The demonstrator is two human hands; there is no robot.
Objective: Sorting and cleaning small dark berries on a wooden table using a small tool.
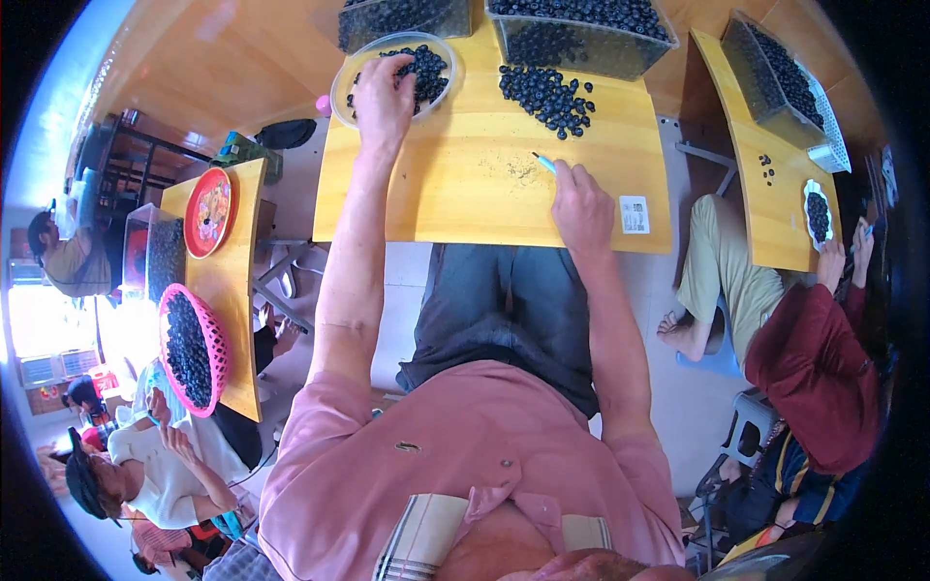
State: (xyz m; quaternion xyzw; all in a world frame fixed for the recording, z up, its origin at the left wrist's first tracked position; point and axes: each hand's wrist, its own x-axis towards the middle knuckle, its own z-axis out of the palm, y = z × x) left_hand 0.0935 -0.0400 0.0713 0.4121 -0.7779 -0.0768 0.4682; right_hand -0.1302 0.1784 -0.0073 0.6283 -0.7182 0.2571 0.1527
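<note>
Worktop: the yellow worktop (436, 208) carries the work, its near edge just before the person's lap.
Left hand: at the far left corner, the left hand (385, 105) dips its fingers into the round clear bowl (340, 85); whether they are together on a piece cannot be told.
Bowl: it holds dark berries (431, 73) and overlaps the left edge, presumably kept there for an easy reach.
Right hand: near the right edge, the right hand (583, 208) is closed around a slim light-blue tool (546, 164), dark tip pointing toward the far left, rather like a pen grip, which probably gives fine control.
Crumbs: pale specks (523, 174) lie by the tip, around mid-worktop.
Loose pile: more dark berries (550, 97) spread from the far edge toward the middle, just before the large clear bin (620, 64), likely so single ones are easy to pick out.
Far edge: the large bin and a second clear bin (441, 26) stand there, perhaps to leave working room nearer the body.
Near right corner: a white label (635, 215) lies flat.
</note>
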